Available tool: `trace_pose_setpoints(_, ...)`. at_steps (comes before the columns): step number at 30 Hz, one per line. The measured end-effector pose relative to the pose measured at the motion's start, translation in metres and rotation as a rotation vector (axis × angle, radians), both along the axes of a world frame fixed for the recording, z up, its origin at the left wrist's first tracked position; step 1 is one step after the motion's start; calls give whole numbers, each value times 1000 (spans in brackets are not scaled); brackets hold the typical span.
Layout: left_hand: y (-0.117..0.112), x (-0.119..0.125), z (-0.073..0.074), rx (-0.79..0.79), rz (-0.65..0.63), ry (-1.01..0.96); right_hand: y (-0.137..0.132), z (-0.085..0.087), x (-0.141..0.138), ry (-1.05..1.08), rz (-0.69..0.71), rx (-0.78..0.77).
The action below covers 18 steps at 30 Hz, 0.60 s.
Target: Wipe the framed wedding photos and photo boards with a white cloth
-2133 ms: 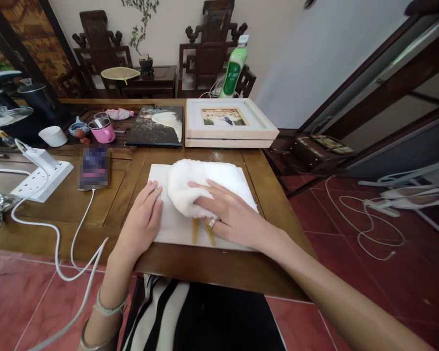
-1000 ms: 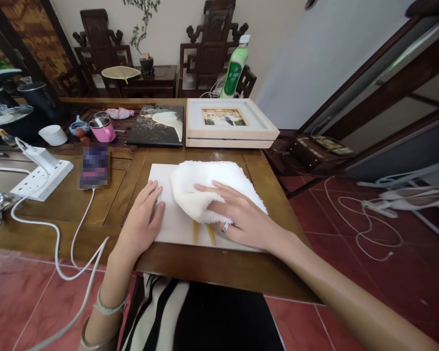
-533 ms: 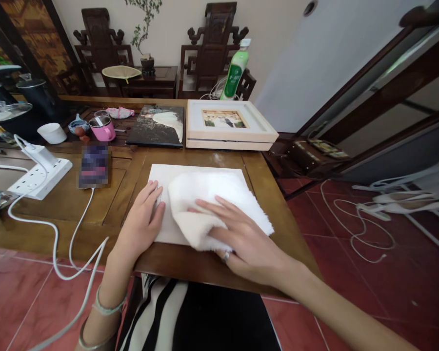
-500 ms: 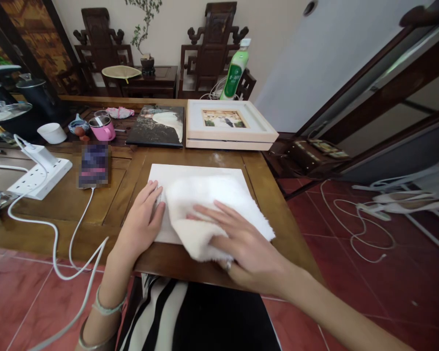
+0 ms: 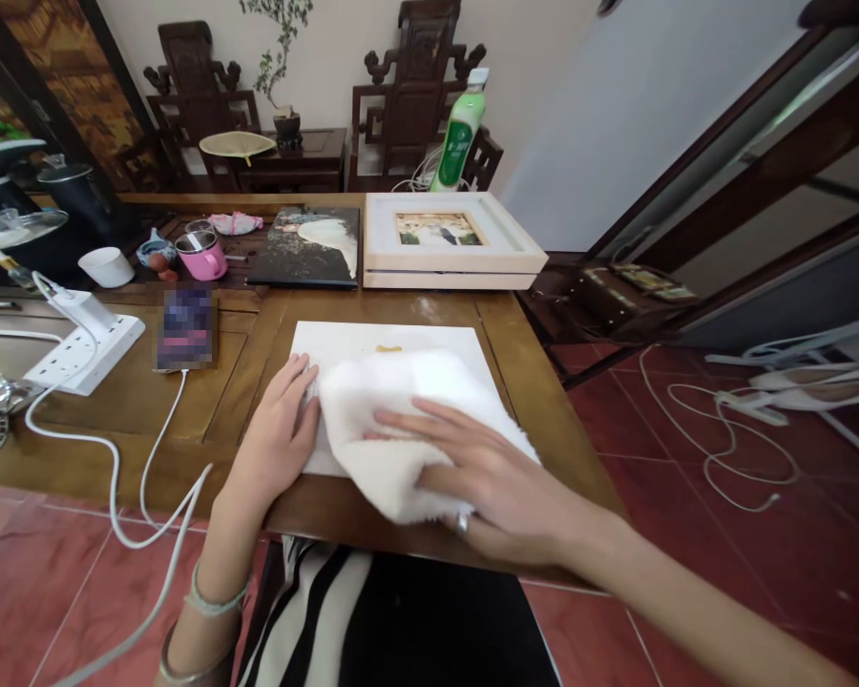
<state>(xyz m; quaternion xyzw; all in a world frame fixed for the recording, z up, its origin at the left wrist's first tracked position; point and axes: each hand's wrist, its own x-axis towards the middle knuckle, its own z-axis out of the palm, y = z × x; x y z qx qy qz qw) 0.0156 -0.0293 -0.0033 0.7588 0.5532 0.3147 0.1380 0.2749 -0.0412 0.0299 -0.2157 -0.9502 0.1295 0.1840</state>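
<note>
In the head view a flat white board (image 5: 344, 338) lies on the wooden table near its front edge. My left hand (image 5: 278, 420) rests along the board's left edge, its fingers stretched out and the thumb apart. A fluffy white cloth (image 5: 365, 391) covers much of the board and hangs past its right and front edges. My right hand (image 5: 483, 472) grips the cloth at its near right part, pressing it on the board, with the fingertips partly sunk in the pile. A small yellow-brown mark (image 5: 388, 348) shows on the board just beyond the cloth.
Behind the board stand a framed picture (image 5: 372, 258) in a pale box frame and a dark panel (image 5: 279, 258). A green bottle (image 5: 458, 138) is behind them. To the left are a pink mug (image 5: 204, 260), a phone (image 5: 186, 326), and a power strip (image 5: 104, 358) with white cables.
The cloth and my right hand have shifted slightly toward me, uncovering the yellow-brown mark near the board's far edge. My left hand stays on the board's left side.
</note>
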Motion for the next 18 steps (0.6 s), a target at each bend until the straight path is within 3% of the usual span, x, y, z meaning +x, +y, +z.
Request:
trace_pose_setpoints(5,-1,1,0,8,17,-20,50,-12,5,9,-88,135)
trace_pose_setpoints(8,0,1,0,0,15,-19,62,-17,5,37,-155,155)
trace_pose_setpoints(11,0,1,1,2,14,-19,50,-17,1,42,-174,167)
trace_pose_setpoints(15,0,1,1,3,16,-13,12,-12,0,30,-162,116)
trace_pose_setpoints(18,0,1,0,15,13,-13,-20,-7,6,43,-79,64)
